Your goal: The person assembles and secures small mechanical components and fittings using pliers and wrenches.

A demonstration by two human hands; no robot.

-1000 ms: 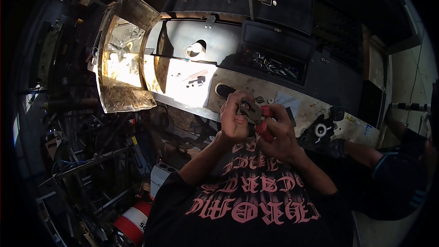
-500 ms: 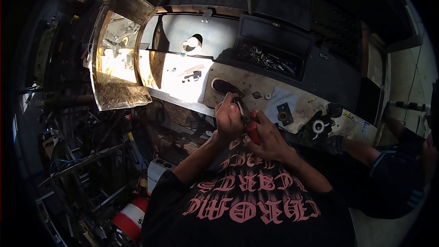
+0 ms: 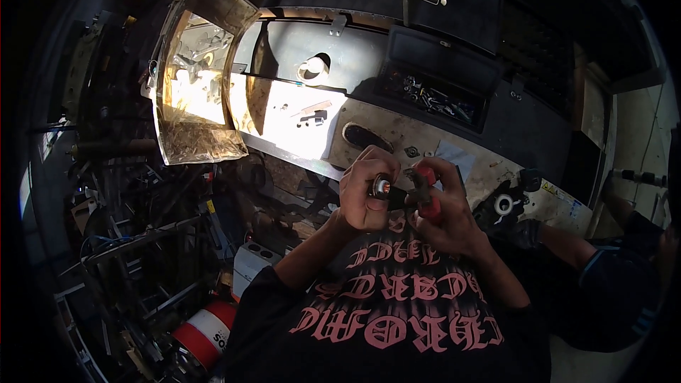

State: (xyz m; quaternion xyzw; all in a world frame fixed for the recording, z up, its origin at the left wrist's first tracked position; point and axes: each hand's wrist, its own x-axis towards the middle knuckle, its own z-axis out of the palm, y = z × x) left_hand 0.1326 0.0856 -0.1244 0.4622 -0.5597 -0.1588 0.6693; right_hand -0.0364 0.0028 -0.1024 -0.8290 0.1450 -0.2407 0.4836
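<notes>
Just in front of my chest, my left hand [image 3: 363, 195] is closed around a black cable-like piece [image 3: 381, 187]. Its round end faces up and shows a pale ring with a coppery orange middle. Close by on the right, my right hand [image 3: 455, 214] grips red-handled pliers [image 3: 429, 202]. Their dark metal part lies between the two handles, toward my left hand. Whether the pliers touch the black piece, I cannot tell. Both hands are held over the near edge of the workbench [image 3: 500, 170].
On the bench lie a dark oval brush-like thing [image 3: 367, 137], a small flanged part [image 3: 411, 151] and a white ring [image 3: 504, 204]. Behind them an open toolbox [image 3: 436, 99] holds many small tools. A grimy clear-windowed box [image 3: 202, 145] stands left. Another person's arm [image 3: 564, 242] reaches in from the right.
My hands have drawn apart, the pliers moving right, away from the black piece. My left hand has turned so that the coppery end faces up. The whole view has shifted a little.
</notes>
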